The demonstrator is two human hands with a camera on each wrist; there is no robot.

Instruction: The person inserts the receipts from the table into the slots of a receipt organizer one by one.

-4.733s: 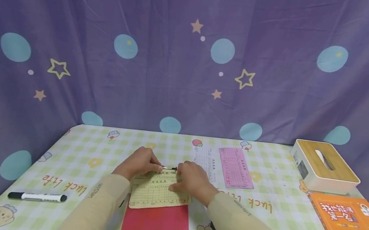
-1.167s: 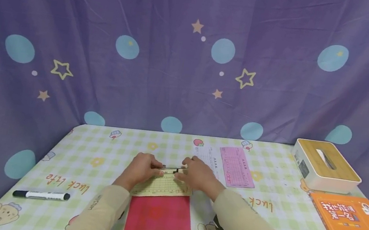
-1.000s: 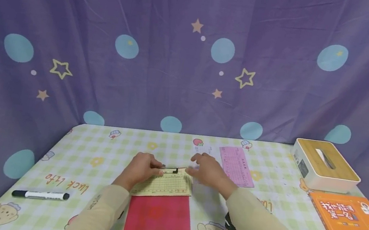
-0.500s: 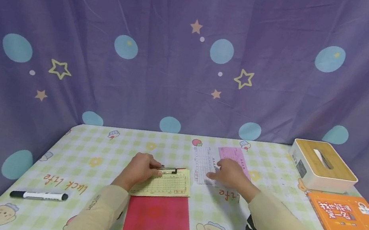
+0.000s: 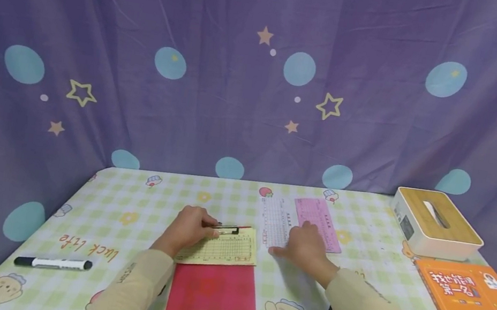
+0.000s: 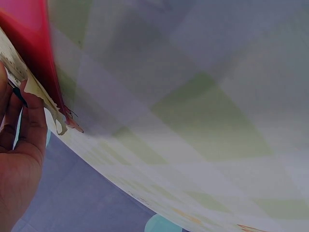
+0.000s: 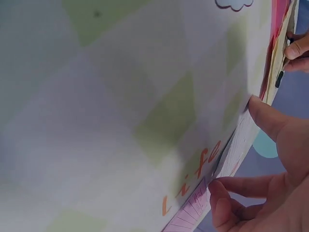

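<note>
On the table lies a red clip folder (image 5: 213, 301) with a yellow printed slip (image 5: 226, 250) across its top end. My left hand (image 5: 188, 229) pinches the metal clip (image 5: 230, 230) at that end, thumb nearest me; part of the clip is hidden by the fingers. To the right, my right hand (image 5: 304, 248) touches the near end of a white printed slip (image 5: 274, 219), its thumb and fingers spread apart along the edge. The right wrist view shows the fingertips by the paper edge (image 7: 234, 147). A pink printed slip (image 5: 317, 214) lies just beyond this hand.
A black-and-white marker (image 5: 53, 263) lies at the left. An orange book (image 5: 464, 303) sits at the right edge, below a tissue box (image 5: 438, 223) with a wooden lid. A checked cloth (image 5: 114, 199) covers the table, and a purple curtain (image 5: 213, 128) hangs behind.
Both hands were at the clip and yellow slip, which was shifted up under the clip. My right hand then let go and moved right to the white slip. The left hand stays.
</note>
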